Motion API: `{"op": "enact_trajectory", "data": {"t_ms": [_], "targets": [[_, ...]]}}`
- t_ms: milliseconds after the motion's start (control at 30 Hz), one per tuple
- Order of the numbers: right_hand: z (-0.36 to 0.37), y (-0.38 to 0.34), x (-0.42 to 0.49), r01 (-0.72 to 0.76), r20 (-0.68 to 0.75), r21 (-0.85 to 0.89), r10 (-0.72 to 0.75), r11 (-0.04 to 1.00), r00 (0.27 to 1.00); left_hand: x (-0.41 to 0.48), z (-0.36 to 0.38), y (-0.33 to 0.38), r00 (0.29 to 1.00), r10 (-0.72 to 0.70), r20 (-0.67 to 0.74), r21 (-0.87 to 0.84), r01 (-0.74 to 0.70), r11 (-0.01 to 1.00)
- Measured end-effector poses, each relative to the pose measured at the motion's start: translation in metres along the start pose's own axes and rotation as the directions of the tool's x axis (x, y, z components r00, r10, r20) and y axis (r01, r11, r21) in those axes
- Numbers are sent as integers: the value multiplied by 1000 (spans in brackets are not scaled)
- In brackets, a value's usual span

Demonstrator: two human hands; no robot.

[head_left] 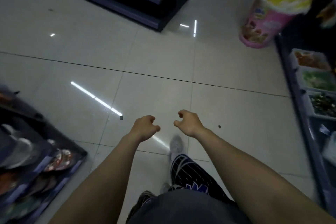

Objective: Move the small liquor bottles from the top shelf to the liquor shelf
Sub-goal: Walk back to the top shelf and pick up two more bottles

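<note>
No small liquor bottle and no liquor shelf shows in this view. Both my arms reach forward over the pale tiled floor of a shop aisle. My left hand hangs with its fingers loosely curled and holds nothing. My right hand is a short gap to its right, fingers curled the same way, also with nothing in it. Below the hands my leg in dark patterned trousers and a white shoe steps forward.
A dark shelf unit with snack packs stands ahead at the top. A low rack of packets juts in at the bottom left. On the right runs a shelf with trays of goods, and a tall pink display tub stands at its far end.
</note>
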State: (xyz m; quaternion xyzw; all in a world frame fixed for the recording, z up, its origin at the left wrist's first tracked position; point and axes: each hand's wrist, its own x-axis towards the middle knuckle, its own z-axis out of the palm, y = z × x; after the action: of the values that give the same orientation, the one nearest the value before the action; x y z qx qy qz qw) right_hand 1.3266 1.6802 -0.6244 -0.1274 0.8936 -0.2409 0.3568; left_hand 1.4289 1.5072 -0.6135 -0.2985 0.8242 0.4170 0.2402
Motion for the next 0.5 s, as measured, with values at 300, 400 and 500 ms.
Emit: {"op": "enact_trajectory", "data": {"t_ms": [300,400,500], "targets": [[-33,-173,236,191,206,-135,-161,972,965,159,-184,-24,967,-206,-148,-88,194,977],[-55,-247,311,240,225,-171,-200,956,954,204,-259,-31,945,-251,-210,-76,241,968],[-70,-321,378,296,248,-215,-241,931,938,250,-329,-39,927,-262,-269,-60,255,965]]}}
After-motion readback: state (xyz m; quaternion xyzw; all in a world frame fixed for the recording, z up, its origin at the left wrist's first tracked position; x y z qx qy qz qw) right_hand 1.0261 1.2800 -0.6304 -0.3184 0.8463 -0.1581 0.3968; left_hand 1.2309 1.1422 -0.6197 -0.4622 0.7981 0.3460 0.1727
